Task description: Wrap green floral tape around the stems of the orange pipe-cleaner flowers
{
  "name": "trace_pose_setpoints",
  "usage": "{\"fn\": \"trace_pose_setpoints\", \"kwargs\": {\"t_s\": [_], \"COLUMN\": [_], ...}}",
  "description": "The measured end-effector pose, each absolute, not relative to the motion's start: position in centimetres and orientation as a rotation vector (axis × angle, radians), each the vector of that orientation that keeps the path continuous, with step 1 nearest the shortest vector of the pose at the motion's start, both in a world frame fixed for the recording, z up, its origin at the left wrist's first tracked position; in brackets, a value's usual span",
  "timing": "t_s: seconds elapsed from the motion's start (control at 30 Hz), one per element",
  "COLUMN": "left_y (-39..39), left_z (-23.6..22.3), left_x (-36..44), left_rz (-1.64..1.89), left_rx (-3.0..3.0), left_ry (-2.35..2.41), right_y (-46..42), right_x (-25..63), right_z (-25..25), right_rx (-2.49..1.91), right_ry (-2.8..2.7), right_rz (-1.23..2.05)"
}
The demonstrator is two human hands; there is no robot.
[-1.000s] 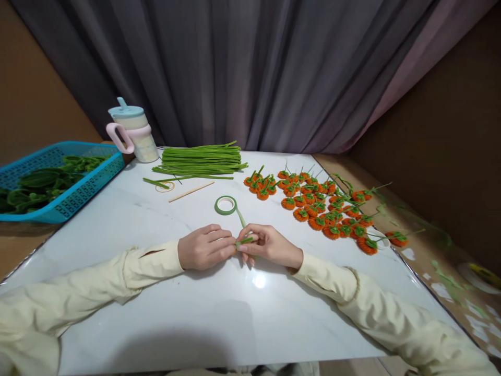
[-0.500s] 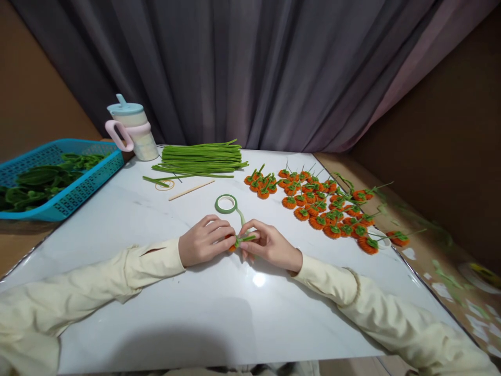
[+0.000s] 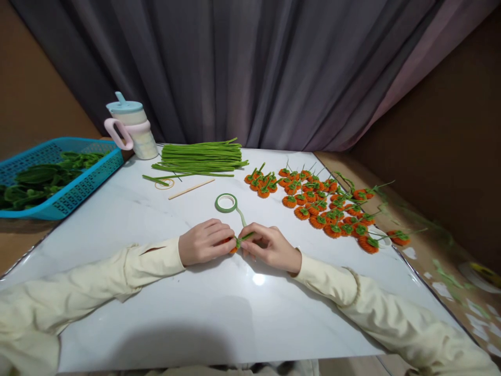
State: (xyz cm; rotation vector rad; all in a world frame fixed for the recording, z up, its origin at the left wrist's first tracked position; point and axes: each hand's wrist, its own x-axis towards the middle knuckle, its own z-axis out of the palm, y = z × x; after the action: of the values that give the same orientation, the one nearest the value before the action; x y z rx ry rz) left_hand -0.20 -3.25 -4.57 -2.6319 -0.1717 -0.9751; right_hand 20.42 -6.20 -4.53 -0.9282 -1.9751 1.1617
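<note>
My left hand [image 3: 204,242] and my right hand [image 3: 269,245] meet at the middle of the white table [image 3: 219,308]. Both are closed in a pinch on one small orange pipe-cleaner flower [image 3: 234,245] with a green stem. My left fingers grip the orange head, and my right fingertips pinch the green stem. A strip of green tape runs from the stem up to the green tape roll [image 3: 226,203], which lies flat just behind my hands.
Several finished orange flowers [image 3: 324,209] lie at the right. A bundle of green pipe cleaners [image 3: 201,157], a wooden stick [image 3: 191,189] and a lidded cup [image 3: 131,127] sit at the back. A blue basket [image 3: 78,183] of green leaves stands at the left.
The orange flower head has turned into view between my fingers. My right fingers have shifted along the stem. The hands stay in the same spot.
</note>
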Motion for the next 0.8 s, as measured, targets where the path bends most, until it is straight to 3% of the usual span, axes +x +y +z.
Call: {"fn": "trace_pose_setpoints", "kwargs": {"t_s": [0.47, 0.8], "left_y": [-3.49, -3.59], "left_z": [-4.94, -4.71], "left_x": [-0.22, -0.4], "left_rz": [-0.978, -1.064], "left_rx": [-2.842, -3.261], "left_ry": [-0.274, -0.461], "right_y": [-6.35, -6.45], "right_x": [20.38, 20.25], "right_z": [-4.68, -4.56], "right_rx": [-0.963, -0.954], "right_ry": [-1.944, -1.764], "right_rz": [1.168, 1.433]}}
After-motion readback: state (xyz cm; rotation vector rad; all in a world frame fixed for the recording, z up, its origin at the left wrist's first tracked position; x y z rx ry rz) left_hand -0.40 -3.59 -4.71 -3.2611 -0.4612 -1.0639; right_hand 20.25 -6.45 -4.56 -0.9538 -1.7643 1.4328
